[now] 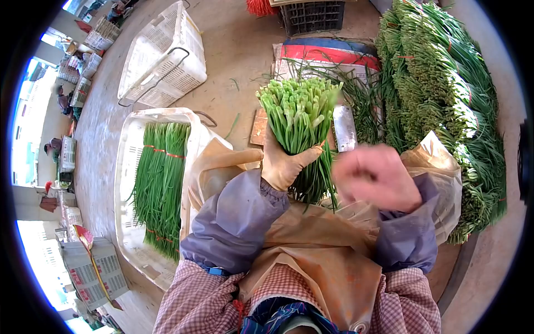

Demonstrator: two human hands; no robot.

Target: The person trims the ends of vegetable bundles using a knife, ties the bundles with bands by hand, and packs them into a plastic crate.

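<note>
My left hand (283, 167), in a tan glove, is wrapped round a thick bundle of green stalks (300, 111). The pale cut ends point up and the dark leaves hang below the hand. To the right of the bundle, my bare right hand (372, 181) is smeared by motion, and its fingers cannot be made out. A wide metal blade (344, 128) lies just beyond it, beside a wooden board (259, 127). Tied green bundles (161, 183) lie in a white crate (125, 222) at my left.
A large pile of tied green stalks (434, 94) stands at the right. Loose leaves lie on a striped sack (328, 53) ahead. Another white crate (167, 55) is at upper left, a black crate (313, 19) at the top. Other people (64, 100) sit far left.
</note>
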